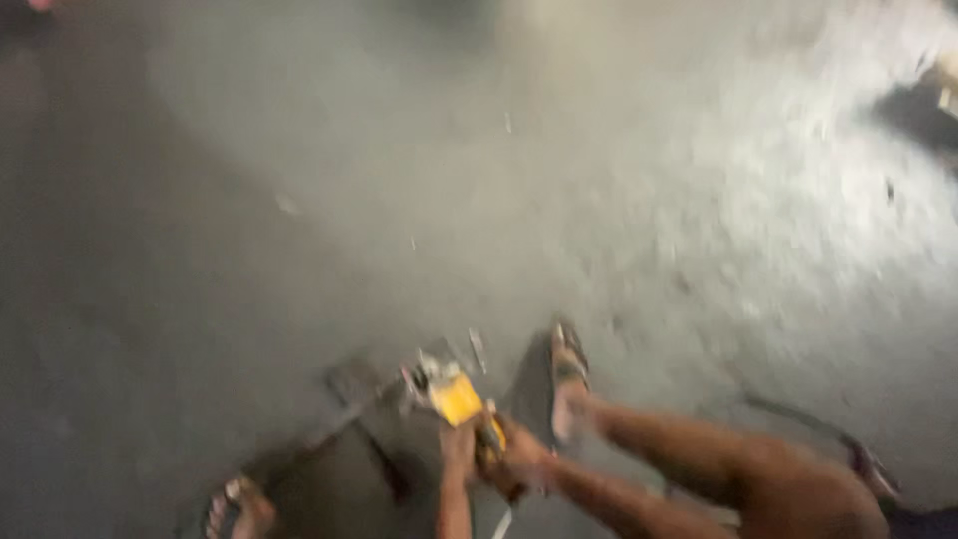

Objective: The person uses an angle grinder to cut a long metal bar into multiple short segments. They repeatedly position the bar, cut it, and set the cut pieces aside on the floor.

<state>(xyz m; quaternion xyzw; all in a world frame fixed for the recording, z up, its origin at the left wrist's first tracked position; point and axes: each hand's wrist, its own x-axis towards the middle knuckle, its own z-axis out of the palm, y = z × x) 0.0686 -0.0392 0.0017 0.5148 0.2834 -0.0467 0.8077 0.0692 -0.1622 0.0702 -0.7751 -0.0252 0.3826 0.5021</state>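
View: blurred throughout by motion; edges are smeared and small detail is lost.
Tool: a yellow power tool (pixel 457 397) sits low and centre in the frame, its front end over a dark flat piece (pixel 344 469) on the floor (pixel 499 180); its exact kind and its working end are too smeared to make out.
Left hand: the left hand (pixel 458 446) wraps the tool's rear from below, its grip pressed around the body; the forearm is cut off by the bottom edge.
Right hand: the right hand (pixel 519 461) clasps the tool just beside the left, fingers curled on it; single fingers cannot be told apart.
Feet: one sandalled foot (pixel 567 384) stands right of the tool, on or at the dark piece's edge; another foot (pixel 239 509) at lower left is partly cropped.
Leg: a bare knee at lower right runs out of the frame.
Floor: grey concrete with pale specks; a dark shape (pixel 918 110) at upper right is unreadable.
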